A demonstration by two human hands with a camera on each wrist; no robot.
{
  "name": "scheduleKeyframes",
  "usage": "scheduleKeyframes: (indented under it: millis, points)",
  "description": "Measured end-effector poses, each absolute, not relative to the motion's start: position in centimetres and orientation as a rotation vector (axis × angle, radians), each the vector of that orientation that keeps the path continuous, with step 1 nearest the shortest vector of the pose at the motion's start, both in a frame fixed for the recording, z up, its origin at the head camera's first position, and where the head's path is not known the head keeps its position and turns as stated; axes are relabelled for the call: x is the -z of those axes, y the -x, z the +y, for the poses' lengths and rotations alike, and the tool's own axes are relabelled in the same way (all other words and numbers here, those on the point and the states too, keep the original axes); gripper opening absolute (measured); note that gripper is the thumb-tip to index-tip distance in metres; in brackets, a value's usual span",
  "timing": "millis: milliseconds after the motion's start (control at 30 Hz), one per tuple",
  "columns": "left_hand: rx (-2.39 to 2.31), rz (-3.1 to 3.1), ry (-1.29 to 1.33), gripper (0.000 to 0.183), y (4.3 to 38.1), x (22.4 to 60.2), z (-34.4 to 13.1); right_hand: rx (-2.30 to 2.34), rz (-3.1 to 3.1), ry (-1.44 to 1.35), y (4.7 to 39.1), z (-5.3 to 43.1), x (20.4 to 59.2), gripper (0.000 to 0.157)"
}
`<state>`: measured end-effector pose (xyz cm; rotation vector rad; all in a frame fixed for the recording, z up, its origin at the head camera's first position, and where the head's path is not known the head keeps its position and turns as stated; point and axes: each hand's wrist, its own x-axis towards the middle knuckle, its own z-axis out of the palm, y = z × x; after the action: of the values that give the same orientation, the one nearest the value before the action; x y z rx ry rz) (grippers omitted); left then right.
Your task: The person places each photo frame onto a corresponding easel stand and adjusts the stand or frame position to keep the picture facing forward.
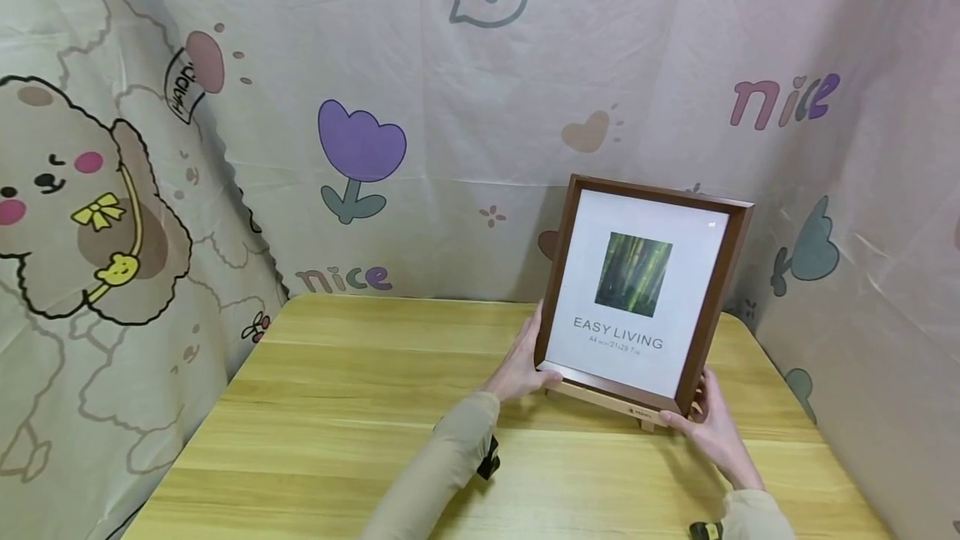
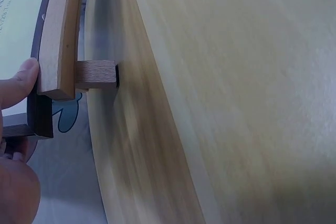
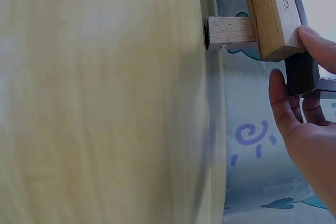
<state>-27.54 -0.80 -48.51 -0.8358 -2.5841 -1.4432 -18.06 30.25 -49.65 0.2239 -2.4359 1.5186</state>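
Note:
A brown picture frame (image 1: 552, 290) with a white "EASY LIVING" sheet and a bamboo picture stands tilted at the table's right side. Its lower edge sits on the ledge of a small wooden easel (image 1: 603, 400), whose legs rest on the table. My left hand (image 1: 517, 367) holds the lower left corner, thumb on the front and fingers around the side. At the lower right corner my right hand (image 1: 712, 427) grips likewise, its thumb at the front by the ledge. In the right wrist view the easel's ledge (image 3: 270, 19) bears lettering. The easel's back is hidden behind the frame.
The wooden table (image 1: 337, 440) reaches toward me and to the left. A patterned cloth (image 1: 450, 107) with flowers, hearts and "nice" prints hangs behind it and along both sides. A dark strap (image 1: 489, 458) is on my left wrist.

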Motion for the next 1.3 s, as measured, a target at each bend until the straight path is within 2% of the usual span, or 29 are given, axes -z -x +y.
scheduleKeyframes:
  millis: [367, 500, 667, 867, 967, 1300]
  points:
    - [1.461, -2.566, 0.853, 0.128, 27.7, 48.9, -0.9, -1.631, -2.433, -0.226, 18.2, 30.1, 49.8, 0.102]
    - [1.527, -2.628, 0.768, 0.123, 27.7, 49.0, -1.1, -1.664, -2.446, -0.208, 18.3, 30.2, 49.8, 0.101]
    - [1.534, -2.738, 0.643, 0.115, 27.5, 49.6, -1.4, -1.617, -2.466, -0.212, 18.2, 30.2, 49.7, 0.101]
    - [1.546, -2.724, 0.693, 0.092, 27.4, 49.7, -1.4, -1.541, -2.53, -0.194, 17.9, 30.1, 49.5, 0.102]
    - [1.558, -2.704, 0.711, 0.086, 27.4, 49.7, -1.4, -1.531, -2.555, -0.173, 17.7, 30.1, 49.4, 0.103]
    - [1.529, -2.737, 0.701, 0.091, 27.3, 49.7, -1.5, -1.459, -2.602, -0.087, 17.6, 29.7, 49.1, 0.104]
